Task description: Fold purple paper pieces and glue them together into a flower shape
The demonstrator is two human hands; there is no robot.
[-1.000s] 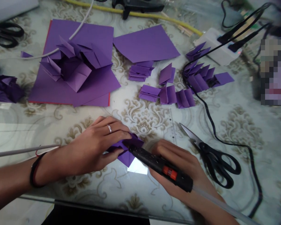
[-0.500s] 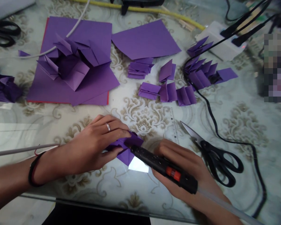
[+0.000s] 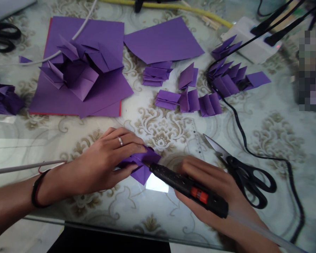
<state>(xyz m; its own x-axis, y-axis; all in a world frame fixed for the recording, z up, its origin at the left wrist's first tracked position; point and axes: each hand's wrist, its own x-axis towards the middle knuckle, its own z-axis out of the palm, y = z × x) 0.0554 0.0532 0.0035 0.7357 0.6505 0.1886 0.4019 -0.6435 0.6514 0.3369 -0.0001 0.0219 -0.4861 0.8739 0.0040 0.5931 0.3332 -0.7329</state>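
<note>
My left hand is closed on a folded purple paper piece, its thumb and fingers pressing the near and far sides. In my right hand is a black hot glue gun with a red part and a clear glue stick coming out of its rear. The nozzle points left and lies at the folded paper, between my left thumb and forefinger. A thin line of glue seems to show on the paper. My right fingers are partly hidden behind the gun.
Black-handled scissors lie right of my right hand, near a black cord and a clear ruler. Purple sheets, a folded paper ring, several folded pieces and a white power strip lie farther back.
The glue gun has shifted slightly right and back along the fold of the paper. My left hand keeps its hold on the paper, almost still.
</note>
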